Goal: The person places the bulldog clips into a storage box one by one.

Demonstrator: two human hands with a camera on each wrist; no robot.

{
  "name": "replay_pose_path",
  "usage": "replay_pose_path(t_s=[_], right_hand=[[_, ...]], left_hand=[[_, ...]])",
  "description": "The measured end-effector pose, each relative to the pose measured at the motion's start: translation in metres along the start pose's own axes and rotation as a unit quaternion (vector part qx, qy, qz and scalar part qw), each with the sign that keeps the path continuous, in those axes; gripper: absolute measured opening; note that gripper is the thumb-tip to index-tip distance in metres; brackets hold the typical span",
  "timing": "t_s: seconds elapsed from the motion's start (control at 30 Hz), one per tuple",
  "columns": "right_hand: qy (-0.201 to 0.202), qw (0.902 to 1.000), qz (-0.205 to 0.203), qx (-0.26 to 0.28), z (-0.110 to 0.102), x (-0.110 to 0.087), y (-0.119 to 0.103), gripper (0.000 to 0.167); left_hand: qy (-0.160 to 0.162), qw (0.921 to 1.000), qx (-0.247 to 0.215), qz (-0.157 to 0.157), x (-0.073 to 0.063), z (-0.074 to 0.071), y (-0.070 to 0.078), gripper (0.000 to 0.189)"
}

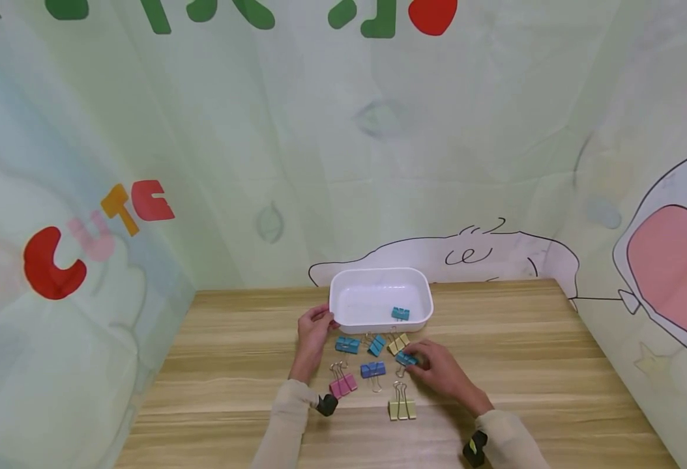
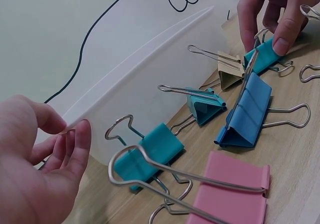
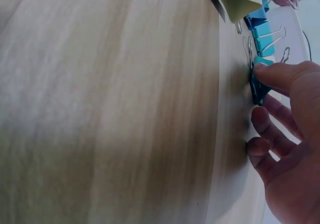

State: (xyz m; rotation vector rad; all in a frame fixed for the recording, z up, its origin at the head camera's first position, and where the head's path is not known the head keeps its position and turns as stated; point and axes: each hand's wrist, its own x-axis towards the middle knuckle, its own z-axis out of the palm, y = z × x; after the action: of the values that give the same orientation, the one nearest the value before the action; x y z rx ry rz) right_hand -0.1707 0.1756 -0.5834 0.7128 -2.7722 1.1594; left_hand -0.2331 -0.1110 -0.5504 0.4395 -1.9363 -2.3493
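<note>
My left hand (image 1: 313, 337) pinches the left edge of a white plastic tray (image 1: 373, 328) between thumb and fingers. Thumb and fingers of my right hand (image 1: 442, 372) grip a teal binder clip (image 1: 405, 359) just in front of the tray; in the right wrist view the thumb lies across this clip (image 3: 259, 86). A yellow binder clip (image 1: 399, 344) sits right beside it. Near the tray's front wall lie a teal clip (image 1: 347, 345) and a smaller teal-blue clip (image 1: 376, 345). Inside the tray rests another teal clip (image 1: 400, 313).
Closer to me on the wooden table (image 1: 232, 378) are a blue binder clip (image 1: 373, 370), a pink one (image 1: 343, 385) and a large pale yellow one (image 1: 402, 410). A printed cloth backdrop (image 1: 296, 156) rises behind the tray and along both sides.
</note>
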Motion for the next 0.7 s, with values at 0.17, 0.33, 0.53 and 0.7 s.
replay_pose_path(t_s=[0.17, 0.33, 0.53, 0.7], right_hand=[[0.016, 0.9998, -0.006, -0.007, 0.001, -0.001, 0.001, 0.025], [0.031, 0.9995, -0.008, -0.005, 0.0, -0.002, 0.003, 0.021], [0.046, 0.9989, -0.008, 0.004, -0.009, 0.0, 0.002, 0.02], [0.063, 0.9975, -0.03, 0.006, -0.026, 0.01, -0.008, 0.02]], left_hand=[[0.001, 1.0, 0.002, -0.002, 0.0, 0.0, 0.0, 0.033], [0.001, 1.0, 0.003, -0.008, -0.001, -0.001, 0.001, 0.033], [0.0, 1.0, 0.003, -0.008, -0.001, -0.001, 0.001, 0.034], [-0.002, 1.0, 0.003, -0.009, 0.0, -0.001, 0.0, 0.034]])
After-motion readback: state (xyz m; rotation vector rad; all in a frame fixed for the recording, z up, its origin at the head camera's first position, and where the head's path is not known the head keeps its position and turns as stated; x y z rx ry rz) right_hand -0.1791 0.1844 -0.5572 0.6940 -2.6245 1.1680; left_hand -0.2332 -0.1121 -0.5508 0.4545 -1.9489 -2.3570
